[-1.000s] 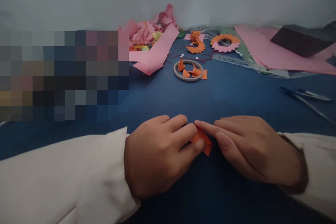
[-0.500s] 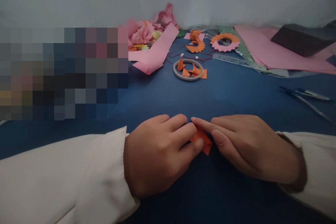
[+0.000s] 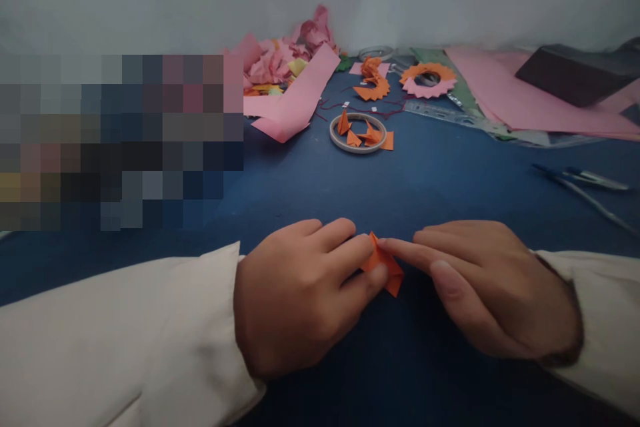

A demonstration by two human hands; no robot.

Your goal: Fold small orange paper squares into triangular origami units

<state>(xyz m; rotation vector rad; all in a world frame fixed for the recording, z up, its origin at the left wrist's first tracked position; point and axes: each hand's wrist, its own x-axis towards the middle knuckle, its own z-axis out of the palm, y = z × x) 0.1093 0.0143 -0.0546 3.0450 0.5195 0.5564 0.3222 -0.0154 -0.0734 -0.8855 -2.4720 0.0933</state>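
Observation:
A small folded piece of orange paper (image 3: 391,271) lies on the blue tabletop between my hands. My left hand (image 3: 305,293) pins it with thumb and index finger, which cover its left part. From the right, my right hand (image 3: 480,280) reaches over with the index finger stretched out, its tip touching the paper near the upper corner. The right thumb stands apart from that finger, and this hand holds nothing. Beyond my hands, a roll of tape (image 3: 358,149) lies flat with several small folded orange pieces (image 3: 371,135) inside its ring.
Crumpled pink paper (image 3: 270,63) and a pink strip (image 3: 305,97) lie at the back left. Further right are an orange-and-pink paper ring (image 3: 429,80), a clear ruler (image 3: 450,113), pink sheets (image 3: 500,100), a black object (image 3: 575,77) and a pen (image 3: 597,178). A pixelated patch hides the left.
My right index fingertip has slid down and right along the orange paper, uncovering its upper corner. The right thumb has drawn away to the right. My left hand stays in place.

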